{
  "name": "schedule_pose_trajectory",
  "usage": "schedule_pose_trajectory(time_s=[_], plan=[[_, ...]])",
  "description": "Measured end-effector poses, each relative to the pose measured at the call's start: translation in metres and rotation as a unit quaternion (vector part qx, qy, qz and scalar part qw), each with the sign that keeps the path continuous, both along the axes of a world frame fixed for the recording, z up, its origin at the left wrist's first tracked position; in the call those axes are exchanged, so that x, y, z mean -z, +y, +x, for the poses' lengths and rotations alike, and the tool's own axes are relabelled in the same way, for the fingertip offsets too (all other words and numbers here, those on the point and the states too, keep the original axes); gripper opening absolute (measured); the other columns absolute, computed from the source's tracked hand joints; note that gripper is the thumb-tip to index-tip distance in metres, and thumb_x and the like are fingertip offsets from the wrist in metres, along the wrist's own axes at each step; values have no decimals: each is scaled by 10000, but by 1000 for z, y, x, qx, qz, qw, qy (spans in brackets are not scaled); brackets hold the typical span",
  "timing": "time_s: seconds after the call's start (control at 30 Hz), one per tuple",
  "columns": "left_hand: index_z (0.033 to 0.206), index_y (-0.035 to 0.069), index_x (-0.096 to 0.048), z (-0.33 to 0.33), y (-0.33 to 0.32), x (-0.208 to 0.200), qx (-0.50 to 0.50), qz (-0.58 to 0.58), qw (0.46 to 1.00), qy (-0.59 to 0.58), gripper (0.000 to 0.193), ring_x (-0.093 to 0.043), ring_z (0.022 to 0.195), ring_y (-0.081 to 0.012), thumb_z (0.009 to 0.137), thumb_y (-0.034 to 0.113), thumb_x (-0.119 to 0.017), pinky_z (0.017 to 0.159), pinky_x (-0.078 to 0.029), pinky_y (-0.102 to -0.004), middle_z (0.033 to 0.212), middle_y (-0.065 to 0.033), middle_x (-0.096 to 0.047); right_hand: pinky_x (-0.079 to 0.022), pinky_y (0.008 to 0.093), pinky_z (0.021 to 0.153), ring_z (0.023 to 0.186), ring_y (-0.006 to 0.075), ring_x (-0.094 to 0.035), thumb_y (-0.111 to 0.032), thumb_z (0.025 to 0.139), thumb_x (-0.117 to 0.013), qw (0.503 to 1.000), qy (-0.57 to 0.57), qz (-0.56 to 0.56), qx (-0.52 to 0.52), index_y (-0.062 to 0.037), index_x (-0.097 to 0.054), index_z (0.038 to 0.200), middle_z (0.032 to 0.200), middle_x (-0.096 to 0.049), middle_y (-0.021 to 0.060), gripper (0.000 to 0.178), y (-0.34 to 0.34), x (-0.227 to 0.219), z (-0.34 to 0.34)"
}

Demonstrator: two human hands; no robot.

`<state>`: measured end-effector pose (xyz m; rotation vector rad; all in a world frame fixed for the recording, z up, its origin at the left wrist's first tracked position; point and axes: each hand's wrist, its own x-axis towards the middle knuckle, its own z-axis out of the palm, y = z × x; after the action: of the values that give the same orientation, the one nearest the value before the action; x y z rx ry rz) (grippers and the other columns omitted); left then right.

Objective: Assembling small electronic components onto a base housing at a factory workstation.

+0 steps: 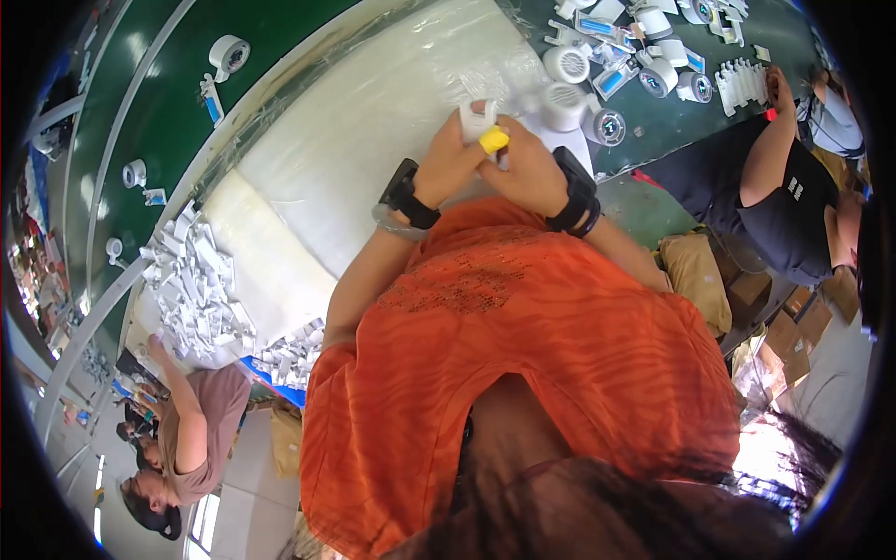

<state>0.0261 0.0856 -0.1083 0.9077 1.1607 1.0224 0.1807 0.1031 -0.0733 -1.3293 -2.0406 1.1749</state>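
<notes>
Above the pale, plastic-covered sheet (411,84) on the green bench (672,126), close in front of the orange top (523,327), both hands meet at a small white part (478,121). Left hand (441,171): fingers closed on the part. Right hand (534,168): fingers bent in at its lower end; can't tell if they pinch it or just brace it, the knuckles hide the contact. Yellow patch (494,140) sits where the hands meet, maybe a wrap on a right-hand finger, too small to be sure.

Two-handed hold near the body probably keeps a small piece steady and in sight. Sheet likely there to cushion parts.

Just past the right hand: white round fan housings (567,65), some with dark faces, in a loose cluster with blue-and-white pieces (614,77). Within reach, so presumably parked for easy pickup. Heap of small white parts (191,280) lies off to the left, beside the sheet; one co-worker's hand (157,349) is at its near edge. Far right, another co-worker's hand (779,89) is by a row of white pieces (742,84), set side by side, perhaps for easy counting.
</notes>
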Motion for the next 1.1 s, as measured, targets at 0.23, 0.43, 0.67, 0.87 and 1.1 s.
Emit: schedule_pose_trajectory(time_s=[0.23,0.43,0.67,0.87,1.1], plan=[[1098,-10,-629,-52,-11,-5,-8,-200,980,-24,257,-648,846,-135,914,169,-627,731,-540,-281,972,-71,-681,-499,367,811,895,303,-619,-128,779,-668,993,-18,-82,-82,-111,-503,1316,1069,-611,139,562,5,11,-1],[1035,-9,-629,-67,-15,-3,-44,-208,977,14,257,-662,788,-151,855,160,-698,650,-549,-273,895,-86,-682,-415,414,919,1073,271,-537,-119,747,-673,956,-84,215,-181,-136,-657,1075,1043,-611,49,329,27,48,-11],[1140,-10,-523,-67,-11,-17,-102,-202,974,19,352,-620,578,-147,865,152,-671,462,-503,-278,817,-78,-630,-473,323,625,576,140,-559,-255,892,-663,915,69,-309,-250,-88,-634,773,654,-591,-2,207,51,48,-17],[1196,18,-489,-71,2,-11,23,-194,978,-70,366,-516,440,-133,909,205,-619,394,-438,-259,792,-50,-565,-567,400,757,576,135,-505,-225,965,-563,672,397,-612,-129,30,-607,903,674,-512,14,266,52,46,-14],[1242,26,-492,-79,0,-17,55,-142,975,-161,409,-529,563,-97,964,316,-566,449,-450,-260,813,-14,-520,-535,310,693,590,135,-568,-323,1005,-486,775,330,-531,-93,50,-660,962,652,-559,41,414,49,34,-11]])
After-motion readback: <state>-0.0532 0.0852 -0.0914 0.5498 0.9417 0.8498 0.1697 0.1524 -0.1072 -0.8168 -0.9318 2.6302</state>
